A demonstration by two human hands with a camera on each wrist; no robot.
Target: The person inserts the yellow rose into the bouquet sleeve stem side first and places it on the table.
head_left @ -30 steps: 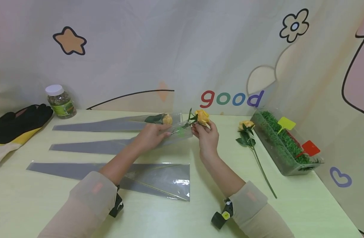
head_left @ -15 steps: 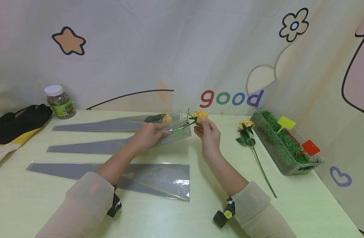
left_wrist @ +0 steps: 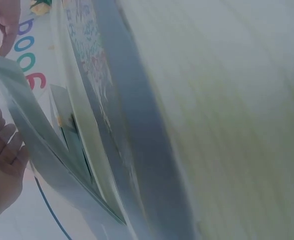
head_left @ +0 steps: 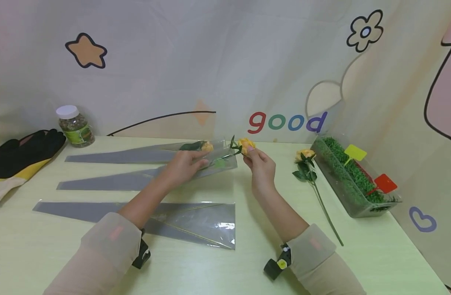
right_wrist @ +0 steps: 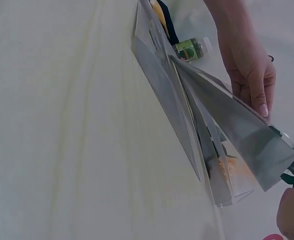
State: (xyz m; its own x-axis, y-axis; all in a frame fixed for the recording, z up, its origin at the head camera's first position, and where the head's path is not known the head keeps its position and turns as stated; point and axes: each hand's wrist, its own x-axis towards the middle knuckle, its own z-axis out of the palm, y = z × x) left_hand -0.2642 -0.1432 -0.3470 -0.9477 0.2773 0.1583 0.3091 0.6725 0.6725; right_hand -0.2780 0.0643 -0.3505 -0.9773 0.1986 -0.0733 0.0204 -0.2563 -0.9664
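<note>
Near the worktop's (head_left: 210, 270) back edge, I have the left hand (head_left: 183, 167) pinching the raised sleeve (head_left: 231, 163), the right hand's (head_left: 263, 170) fingers clamped on a yellow rose (head_left: 244, 143), I judge partly inserted. One wrapped rose (head_left: 208, 146) looks done; the right-edge loose rose (head_left: 306, 169) and flat sleeve (head_left: 199, 219) remain.

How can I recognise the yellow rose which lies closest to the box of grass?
On the table, find the clear box of green grass at the right. Just left of it lies the yellow rose, its bloom at the far end. Unlike the rose in the right hand and the one inside the far plastic sleeve, it touches no sleeve and no hand.
</note>
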